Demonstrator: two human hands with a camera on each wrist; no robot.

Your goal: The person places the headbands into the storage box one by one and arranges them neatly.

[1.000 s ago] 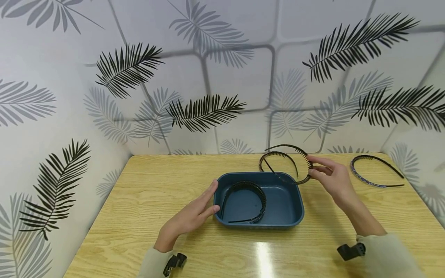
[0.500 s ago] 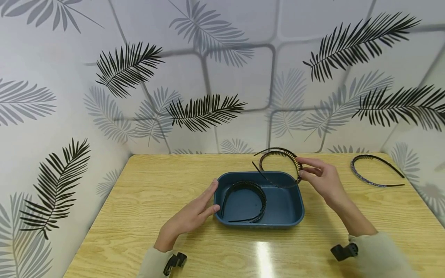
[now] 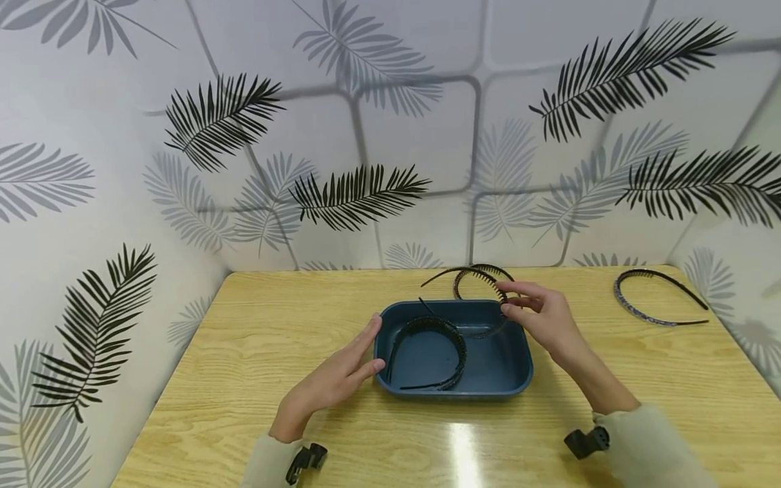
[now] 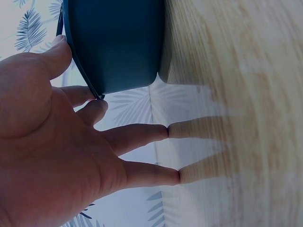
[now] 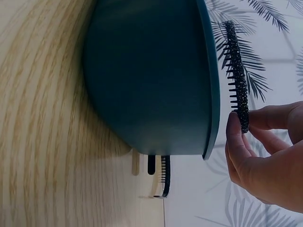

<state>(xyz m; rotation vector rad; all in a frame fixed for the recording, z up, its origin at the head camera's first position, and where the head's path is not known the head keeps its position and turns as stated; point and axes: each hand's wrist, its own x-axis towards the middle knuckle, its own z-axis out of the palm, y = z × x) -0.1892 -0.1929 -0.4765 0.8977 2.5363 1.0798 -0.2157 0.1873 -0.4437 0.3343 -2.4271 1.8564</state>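
My right hand (image 3: 546, 322) pinches a black toothed headband (image 5: 238, 71) between thumb and fingers. In the head view the headband hangs over the back right of a dark blue plastic tub (image 3: 497, 369), one tip reaching above the band in the tub. The right wrist view has its glittery outer side and comb teeth just past the rim. Inside the tub, on the left, lie dark headbands (image 3: 462, 349), close together. My left hand (image 3: 332, 379) rests against the tub's left end, thumb and fingertips at the rim. Two of its straight fingers (image 4: 147, 174) touch the table in the left wrist view.
Behind the tub, another toothed headband (image 3: 456, 286) lies on the wooden table (image 3: 262, 325), partly covered by the held one. A blue-patterned headband (image 3: 634, 308) lies at the far right. A leaf-patterned backdrop (image 3: 421, 149) rises along the table's back edge.
My right hand has moved left and the headband in it has come from the tub's back right corner further over the tub. The left hand and the tub stay in place.
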